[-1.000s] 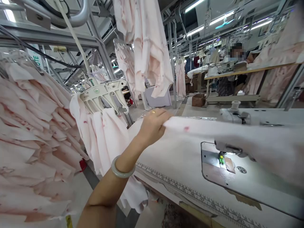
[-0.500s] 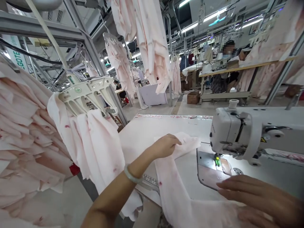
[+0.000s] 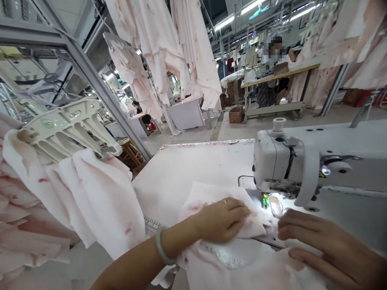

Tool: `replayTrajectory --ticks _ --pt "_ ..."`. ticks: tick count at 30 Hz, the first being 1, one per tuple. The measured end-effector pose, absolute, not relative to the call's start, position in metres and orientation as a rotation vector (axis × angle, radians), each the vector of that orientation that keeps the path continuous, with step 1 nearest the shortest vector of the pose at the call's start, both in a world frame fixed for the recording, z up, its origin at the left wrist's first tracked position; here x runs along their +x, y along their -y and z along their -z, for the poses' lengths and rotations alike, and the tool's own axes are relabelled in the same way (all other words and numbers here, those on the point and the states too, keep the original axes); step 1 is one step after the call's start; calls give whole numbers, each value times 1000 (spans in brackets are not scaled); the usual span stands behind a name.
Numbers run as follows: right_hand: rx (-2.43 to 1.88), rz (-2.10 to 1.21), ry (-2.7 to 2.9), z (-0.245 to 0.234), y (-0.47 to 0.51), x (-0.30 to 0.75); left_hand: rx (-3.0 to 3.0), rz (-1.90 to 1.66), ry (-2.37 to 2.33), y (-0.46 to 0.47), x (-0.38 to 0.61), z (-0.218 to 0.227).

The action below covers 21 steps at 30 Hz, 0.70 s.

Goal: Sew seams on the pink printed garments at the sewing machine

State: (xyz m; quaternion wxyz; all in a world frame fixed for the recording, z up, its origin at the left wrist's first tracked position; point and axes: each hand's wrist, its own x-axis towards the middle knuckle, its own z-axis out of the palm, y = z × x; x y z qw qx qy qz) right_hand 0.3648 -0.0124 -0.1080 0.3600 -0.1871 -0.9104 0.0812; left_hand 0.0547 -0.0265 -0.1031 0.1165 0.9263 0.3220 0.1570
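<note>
Your left hand (image 3: 222,219) presses a folded pale pink garment (image 3: 208,197) onto the white counter (image 3: 181,173), a pale bangle (image 3: 161,247) on your wrist. Your right hand (image 3: 329,245) lies on the cloth just in front of the sewing machine's presser foot (image 3: 273,189).

Pale pink garment (image 3: 211,194), thin fabric with blotchy red-pink marks, bunched and folded over itself, lying flat on the white tabletop (image 3: 178,173) just beside the sewing machine's presser foot (image 3: 279,189); white textured patch (image 3: 226,255) showing on its near part.

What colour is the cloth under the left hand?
Pale pink cloth, best in the head view.
</note>
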Motion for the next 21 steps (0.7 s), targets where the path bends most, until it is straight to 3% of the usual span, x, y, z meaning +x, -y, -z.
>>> replayTrajectory --ticks 8,15,21 --pt "-255 -124 2545 109 2 366 3006 -201 -815 35 69 92" --pt "-219 75 2512 86 8 359 2986 -318 -796 35 67 98" --pt "-242 244 2477 94 -2 364 2944 -273 -718 5 74 100"
